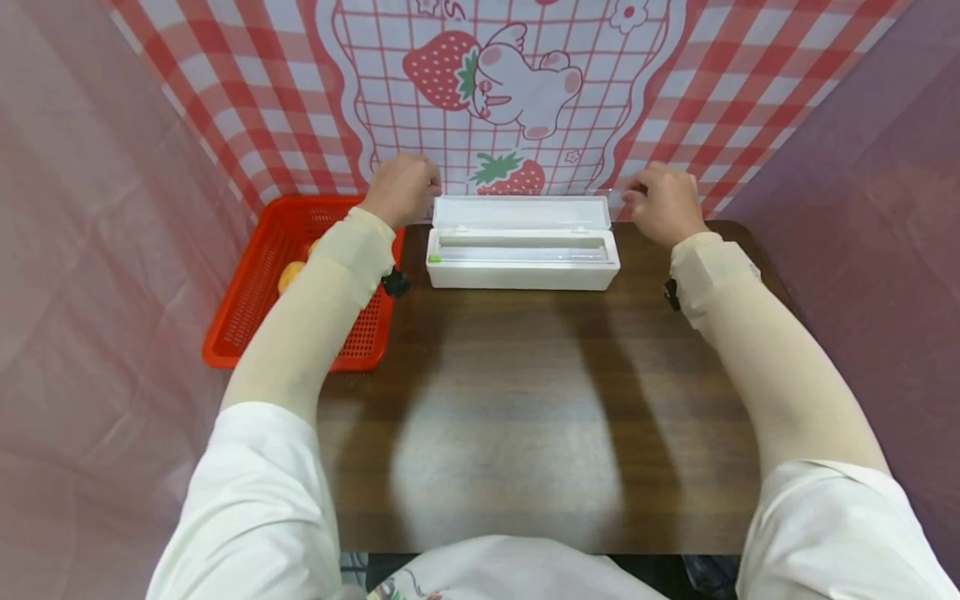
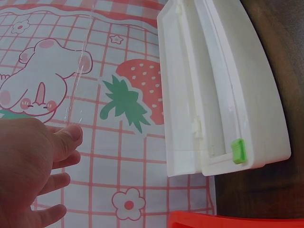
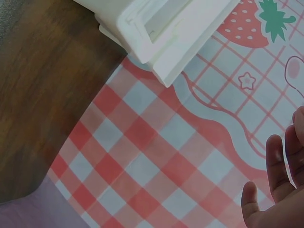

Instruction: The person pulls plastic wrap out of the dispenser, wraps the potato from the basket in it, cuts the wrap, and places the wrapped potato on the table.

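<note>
A white cling film dispenser (image 1: 522, 276) stands at the back of the table, its lid (image 1: 522, 212) raised and a roll of film in its slot. Clear cling film (image 2: 76, 97), faint and hard to see, spans above the dispenser between the two hands. My left hand (image 1: 401, 190) pinches one edge of it between thumb and index finger, with the other fingers apart in the left wrist view. Beyond the dispenser's right end my right hand (image 1: 663, 200) holds the film's other side; in the right wrist view its thumb and fingertips are partly cut off.
A red plastic basket (image 1: 225, 342) with yellowish round items (image 1: 290, 275) stands on the left, partly behind the left forearm. A checkered strawberry-print cloth (image 1: 262, 75) hangs behind the brown table (image 1: 517, 400). Pinkish curtains (image 1: 82, 292) close off both sides.
</note>
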